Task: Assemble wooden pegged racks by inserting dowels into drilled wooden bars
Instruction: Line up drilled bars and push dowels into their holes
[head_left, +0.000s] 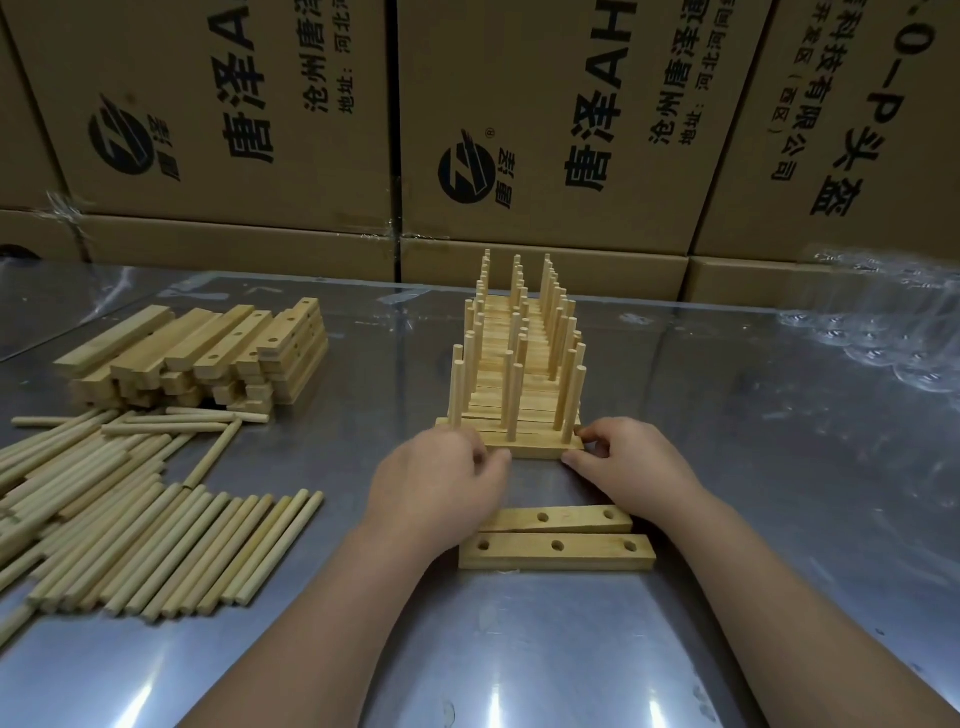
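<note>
On the left of the steel table (779, 493), loose dowels (130, 519) lie in a spread heap, most with their long axes running away from the person. Behind them sits a stack of drilled bars (208, 358). Both supplies are well apart from the work, on the left hand's side.

Centre: the left hand (441, 478) holds the left end of the front rack (535, 449), fingers curled close over it. The rack's bar lies crosswise, long axis left to right, with three dowels upright in it. It stands against or just beside the row of finished racks (519, 353); whether they fully touch cannot be told.

Right of centre: the right hand (634, 462) pinches the bar's right end, thumb at the near face and fingers curled at the far corner. The grip is narrow at both ends, and neither hand is free.

Nearest the person, two blank bars (558, 548) lie side by side under the wrists, parallel to the held bar, with their holes upward and unfilled.

Judgement: the front rack appears complete and is being set to the row. The coming move turns on the blank bars lying directly behind both hands, toward the person, and on the dowels off to the left. The left hand is the nearer to fetch them.
</note>
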